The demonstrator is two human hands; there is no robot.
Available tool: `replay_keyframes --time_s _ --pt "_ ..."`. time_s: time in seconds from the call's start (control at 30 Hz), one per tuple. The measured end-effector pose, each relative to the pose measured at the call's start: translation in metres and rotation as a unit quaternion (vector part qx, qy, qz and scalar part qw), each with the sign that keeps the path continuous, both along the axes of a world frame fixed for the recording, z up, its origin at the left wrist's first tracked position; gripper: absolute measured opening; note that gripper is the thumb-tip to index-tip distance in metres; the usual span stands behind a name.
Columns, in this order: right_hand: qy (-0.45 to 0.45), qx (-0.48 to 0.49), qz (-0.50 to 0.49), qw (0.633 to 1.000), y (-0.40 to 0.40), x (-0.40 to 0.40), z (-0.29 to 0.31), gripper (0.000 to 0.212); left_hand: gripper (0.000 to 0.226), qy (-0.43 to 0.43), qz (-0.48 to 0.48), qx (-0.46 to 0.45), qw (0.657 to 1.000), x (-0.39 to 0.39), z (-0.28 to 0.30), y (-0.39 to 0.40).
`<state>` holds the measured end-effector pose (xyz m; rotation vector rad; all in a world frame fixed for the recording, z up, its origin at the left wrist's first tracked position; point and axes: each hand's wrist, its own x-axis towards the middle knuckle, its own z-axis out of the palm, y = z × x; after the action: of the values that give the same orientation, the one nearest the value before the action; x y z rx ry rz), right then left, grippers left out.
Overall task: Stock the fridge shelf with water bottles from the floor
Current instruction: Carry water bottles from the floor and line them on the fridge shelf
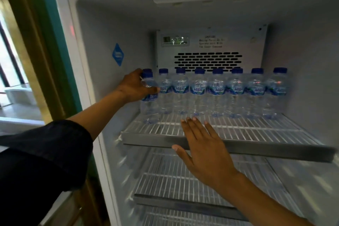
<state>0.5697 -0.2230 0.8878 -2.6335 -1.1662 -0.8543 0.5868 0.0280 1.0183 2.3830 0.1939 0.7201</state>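
At the left end of the top wire shelf [238,130], a water bottle [149,97] stands in the left hand [134,86], whose grip is wrapped around its neck. Seven more Aqua bottles [218,91] line up to the right of that grip. The right hand [203,148] is flat and open over the shelf's front edge. To do it well, set the bottle down straight, snug to its neighbor, then let go slowly.

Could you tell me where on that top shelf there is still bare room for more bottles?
The wire shelf is bare between the bottle row and its front rail, under the open right hand. The back is crowded; the left hand grips the leftmost bottle.
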Motion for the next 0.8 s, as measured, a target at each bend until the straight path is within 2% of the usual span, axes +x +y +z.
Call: replay_keyframes --time_s 0.1,0.2,0.3,0.47,0.63,0.8 --pt "-0.005 0.01 -0.001 1.0 0.001 0.0 0.0 0.068 0.052 0.01 0.035 0.015 0.999 0.001 -0.001 0.008" --pt "-0.009 0.024 -0.001 1.0 0.002 0.001 -0.002 0.067 0.063 0.031 0.04 0.029 0.998 0.003 0.003 0.009" --pt "-0.013 0.03 -0.003 0.999 0.002 0.002 -0.003 0.067 0.071 0.059 0.031 0.101 0.993 0.005 0.015 0.007" --pt "-0.024 0.031 -0.003 0.999 0.002 0.003 -0.003 0.066 0.068 0.117 0.039 0.215 0.969 0.003 0.042 0.006" --pt "-0.031 0.034 -0.004 0.999 0.003 0.004 -0.005 0.065 0.061 0.137 0.09 0.258 0.952 0.007 0.043 0.003" --pt "-0.042 0.035 -0.005 0.998 0.002 0.006 -0.008 0.064 0.066 0.148 0.121 0.275 0.942 0.014 0.04 0.002"
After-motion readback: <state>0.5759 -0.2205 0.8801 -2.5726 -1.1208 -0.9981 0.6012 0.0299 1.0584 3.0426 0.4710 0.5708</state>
